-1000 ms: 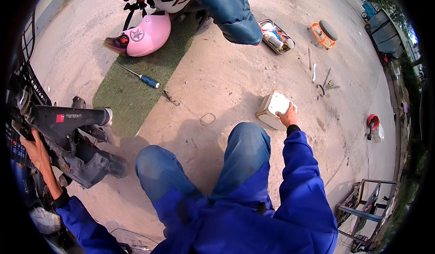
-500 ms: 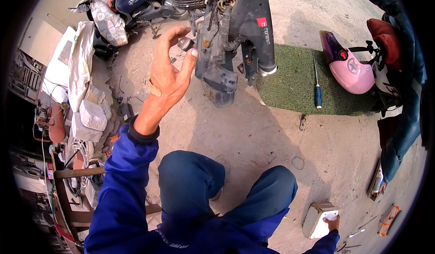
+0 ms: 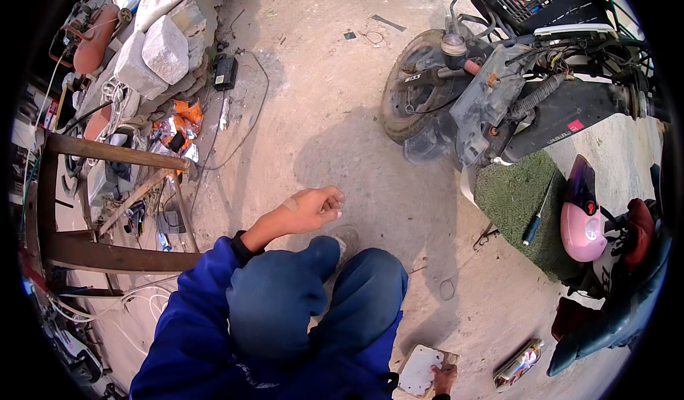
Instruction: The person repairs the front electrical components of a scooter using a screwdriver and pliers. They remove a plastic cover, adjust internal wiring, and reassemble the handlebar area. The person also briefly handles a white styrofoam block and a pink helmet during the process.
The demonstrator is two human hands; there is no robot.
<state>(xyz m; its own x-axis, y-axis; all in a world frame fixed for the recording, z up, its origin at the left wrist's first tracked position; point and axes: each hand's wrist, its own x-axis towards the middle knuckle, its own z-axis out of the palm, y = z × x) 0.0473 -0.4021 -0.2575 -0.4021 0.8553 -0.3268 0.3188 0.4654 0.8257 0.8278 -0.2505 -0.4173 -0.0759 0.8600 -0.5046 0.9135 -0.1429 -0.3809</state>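
Left hand (image 3: 311,211) held loosely half-curled, empty, near left knee. Right hand (image 3: 444,380) laid on box (image 3: 419,368), right of knees; whether gripped cannot be told. Screwdriver (image 3: 531,230) laid on mat (image 3: 504,186), beside helmet (image 3: 581,236).

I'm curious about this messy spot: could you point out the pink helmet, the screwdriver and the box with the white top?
Pink helmet (image 3: 581,236): head view, on its rounded shell.
Screwdriver (image 3: 531,229): head view, on its blue handle.
Box (image 3: 417,371): head view, on its white top.

Left hand (image 3: 311,210) curls loosely (right hand (image 3: 444,380) out sideways).
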